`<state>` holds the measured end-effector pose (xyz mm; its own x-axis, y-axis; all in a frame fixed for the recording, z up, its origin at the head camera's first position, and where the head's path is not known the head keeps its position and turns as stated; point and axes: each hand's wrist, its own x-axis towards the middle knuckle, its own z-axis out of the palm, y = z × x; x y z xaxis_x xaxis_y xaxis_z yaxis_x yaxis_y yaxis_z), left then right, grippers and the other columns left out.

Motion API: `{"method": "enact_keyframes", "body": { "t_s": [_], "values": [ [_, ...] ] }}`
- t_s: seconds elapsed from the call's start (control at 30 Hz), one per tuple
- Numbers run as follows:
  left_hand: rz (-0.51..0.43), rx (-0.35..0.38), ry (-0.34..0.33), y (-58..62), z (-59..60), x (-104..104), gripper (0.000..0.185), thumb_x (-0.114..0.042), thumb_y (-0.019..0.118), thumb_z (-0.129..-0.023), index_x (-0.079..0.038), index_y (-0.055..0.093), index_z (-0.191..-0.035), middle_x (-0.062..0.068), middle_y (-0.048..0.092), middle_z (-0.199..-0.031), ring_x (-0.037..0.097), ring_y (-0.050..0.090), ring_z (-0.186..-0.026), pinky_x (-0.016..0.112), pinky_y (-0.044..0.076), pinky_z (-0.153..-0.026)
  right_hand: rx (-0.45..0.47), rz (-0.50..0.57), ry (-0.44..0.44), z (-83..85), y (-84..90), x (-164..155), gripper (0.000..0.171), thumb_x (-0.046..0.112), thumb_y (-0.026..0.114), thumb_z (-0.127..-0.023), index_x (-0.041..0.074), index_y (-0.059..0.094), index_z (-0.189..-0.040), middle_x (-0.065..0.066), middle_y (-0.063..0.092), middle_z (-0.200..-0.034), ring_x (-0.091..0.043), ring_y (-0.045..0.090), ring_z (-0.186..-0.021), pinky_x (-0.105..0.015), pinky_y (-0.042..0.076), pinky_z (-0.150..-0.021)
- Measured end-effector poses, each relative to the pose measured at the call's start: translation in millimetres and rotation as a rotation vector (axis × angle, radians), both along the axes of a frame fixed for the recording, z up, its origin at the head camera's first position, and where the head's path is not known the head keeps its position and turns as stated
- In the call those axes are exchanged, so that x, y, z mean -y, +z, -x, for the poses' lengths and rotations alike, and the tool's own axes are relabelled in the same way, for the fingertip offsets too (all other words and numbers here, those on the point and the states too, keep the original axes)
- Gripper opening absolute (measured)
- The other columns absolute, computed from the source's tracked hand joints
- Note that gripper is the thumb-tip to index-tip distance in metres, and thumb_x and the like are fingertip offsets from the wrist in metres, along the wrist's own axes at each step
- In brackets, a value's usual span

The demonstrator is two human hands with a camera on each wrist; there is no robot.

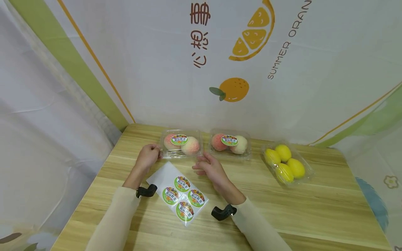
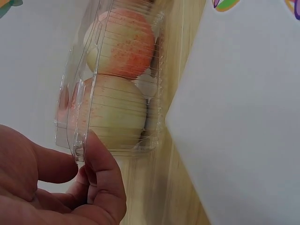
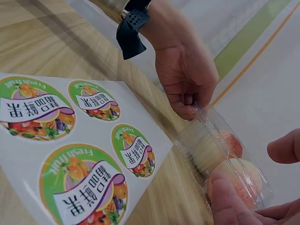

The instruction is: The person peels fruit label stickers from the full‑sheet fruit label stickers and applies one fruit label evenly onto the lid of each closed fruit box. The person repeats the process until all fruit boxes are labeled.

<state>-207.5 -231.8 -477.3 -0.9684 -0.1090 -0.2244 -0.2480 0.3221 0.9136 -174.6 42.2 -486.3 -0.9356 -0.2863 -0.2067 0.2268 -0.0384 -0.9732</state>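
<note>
We count three clear clamshell boxes on the wooden surface: two hold two peaches each and carry a round label on the lid, and the third box holds four lemons. A sticker sheet with four round labels lies in front of us. The left peach box sits at the far side of the surface, just beyond the sheet, with the second peach box to its right. Our left hand pinches the left box's near-left corner, thumb and fingers curled onto its rim. Our right hand hovers at the box's right end, fingers loosely bent around it, and we cannot tell whether they grip it. Both forearms reach forward over the surface.
</note>
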Motion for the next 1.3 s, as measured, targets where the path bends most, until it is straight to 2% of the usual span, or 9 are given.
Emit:
{"method": "enact_keyframes", "body": {
  "t_s": [0.27, 0.57, 0.83, 1.0, 1.23, 1.3],
  "values": [
    [-0.032, 0.014, 0.024, -1.7, -1.1, -3, 0.036, -0.012, 0.039, -0.118, 0.016, 0.058, -0.132, 0.017, 0.063, -0.108, 0.02, 0.06, -0.095, 0.035, 0.056, -0.089, 0.014, 0.008, 0.003, 2.6, 0.0, 2, 0.076, 0.008, 0.059, -0.106, -0.014, 0.021, -0.168, -0.035, 0.047, -0.16, -0.041, 0.072, -0.122, -0.046, 0.061, -0.099],
    [-0.033, 0.035, 0.045, -1.6, 0.7, -7, 0.039, -0.011, 0.04, -0.117, 0.016, 0.057, -0.138, 0.019, 0.062, -0.116, 0.02, 0.063, -0.099, 0.035, 0.059, -0.093, 0.026, 0.03, 0.025, 7.3, -1.3, 8, 0.067, 0.011, 0.051, -0.112, -0.013, 0.023, -0.167, -0.033, 0.044, -0.163, -0.044, 0.069, -0.127, -0.048, 0.06, -0.103],
    [-0.054, 0.049, 0.055, -1.3, -0.5, -8, 0.038, -0.011, 0.04, -0.116, 0.015, 0.056, -0.139, 0.021, 0.06, -0.122, 0.02, 0.063, -0.101, 0.032, 0.059, -0.094, 0.029, 0.031, 0.019, 10.4, -3.7, 7, 0.066, 0.012, 0.053, -0.111, -0.012, 0.028, -0.167, -0.032, 0.047, -0.162, -0.044, 0.07, -0.126, -0.051, 0.059, -0.104],
    [-0.049, 0.063, 0.064, -0.3, -2.6, -9, 0.038, -0.013, 0.042, -0.116, 0.014, 0.056, -0.141, 0.022, 0.06, -0.125, 0.021, 0.063, -0.103, 0.033, 0.058, -0.094, 0.012, 0.005, 0.033, 7.2, -1.8, 1, 0.066, 0.014, 0.055, -0.112, -0.013, 0.028, -0.166, -0.034, 0.051, -0.159, -0.044, 0.07, -0.125, -0.05, 0.058, -0.105],
    [-0.017, 0.058, 0.051, 1.1, -5.5, -7, 0.039, -0.016, 0.045, -0.116, 0.012, 0.058, -0.14, 0.021, 0.064, -0.123, 0.025, 0.064, -0.105, 0.033, 0.057, -0.09, -0.026, -0.037, 0.066, -3.1, 4.5, -14, 0.067, 0.012, 0.059, -0.109, -0.011, 0.033, -0.165, -0.032, 0.058, -0.152, -0.038, 0.073, -0.12, -0.059, 0.054, -0.108],
    [-0.01, 0.054, 0.041, 1.4, -7.0, -6, 0.039, -0.018, 0.045, -0.116, 0.012, 0.058, -0.139, 0.02, 0.064, -0.123, 0.026, 0.064, -0.107, 0.034, 0.057, -0.093, -0.039, -0.05, 0.068, -6.5, 6.3, -19, 0.067, 0.012, 0.06, -0.108, -0.01, 0.034, -0.166, -0.032, 0.059, -0.15, -0.036, 0.073, -0.119, -0.061, 0.053, -0.108]
  ]
}}
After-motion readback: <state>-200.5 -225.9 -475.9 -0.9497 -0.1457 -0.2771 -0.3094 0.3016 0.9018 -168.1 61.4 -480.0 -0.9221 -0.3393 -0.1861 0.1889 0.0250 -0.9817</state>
